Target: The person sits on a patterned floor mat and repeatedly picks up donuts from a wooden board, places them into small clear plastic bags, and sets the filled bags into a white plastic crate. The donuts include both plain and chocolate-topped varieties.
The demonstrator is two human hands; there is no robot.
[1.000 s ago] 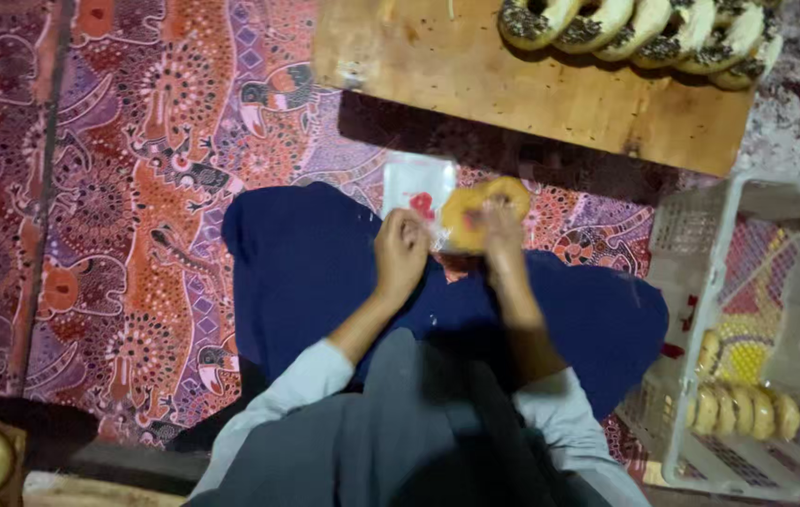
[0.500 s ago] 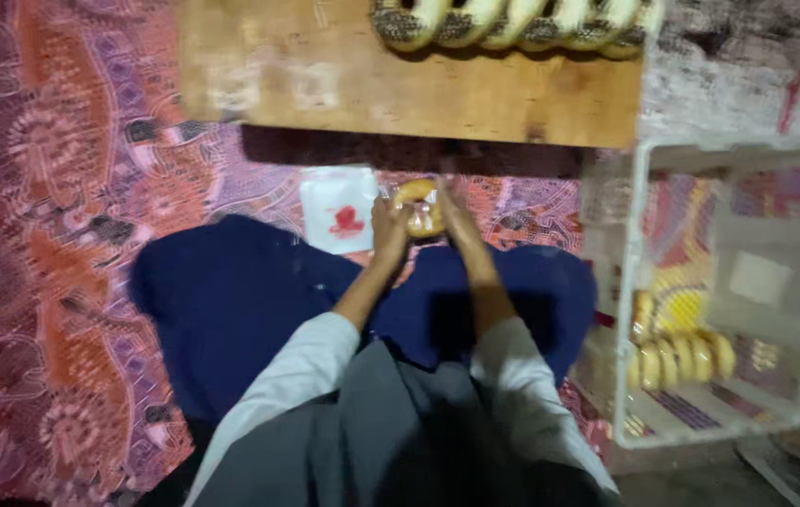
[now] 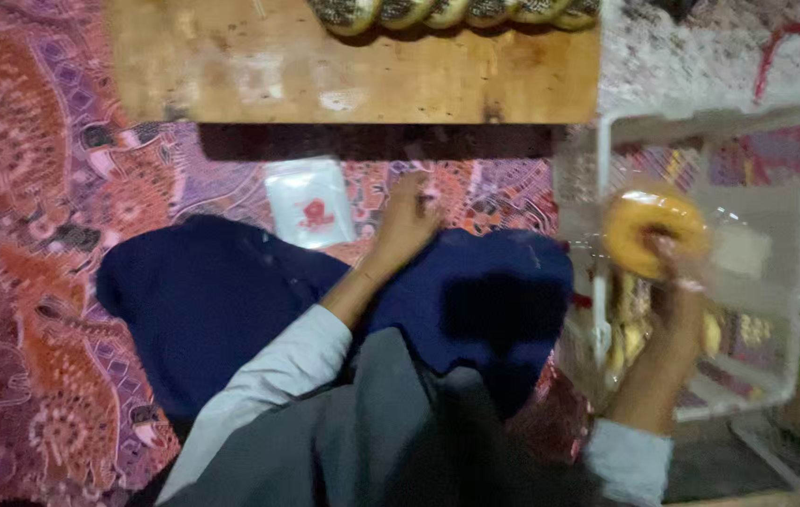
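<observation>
2 hands, well apart. Nearest, grey garment (image 3: 372,441) and dark blue trousers on crossed legs (image 3: 222,300), over a patterned red and purple mat (image 3: 34,216).

Right hand (image 3: 677,305) out to the right side, raised over the white plastic crate with slatted walls (image 3: 700,127), fingers closed around the lower edge of a round yellow-glazed ring doughnut in a clear plastic wrapper (image 3: 653,230). Doughnut held flat-face toward the camera, hole visible just above the fingertips, directly above the hand and inside the crate's outline; whether above the rim or lower, cannot tell. Below and beside the hand, more yellow wrapped doughnuts (image 3: 630,324) standing on edge in the crate's lower part, blurred.

Left hand (image 3: 407,221) resting on the mat just beyond the knee, fingers curled loosely, gripping nothing that shows; blurred, so fully closed or half open cannot be told. Just to its left, a small pile of clear plastic bags with a red mark (image 3: 309,202), lying flat, near but not touching the hand. Left hand clearly the nearer one to that pile; right hand well away from it.

Farther off, a low bare wooden board (image 3: 231,66) crossing the top of the view, with 1 row of sprinkle-topped doughnuts (image 3: 447,11) leaning against each other along its far edge, the row's long axis running left to right. Both hands well short of that row.
</observation>
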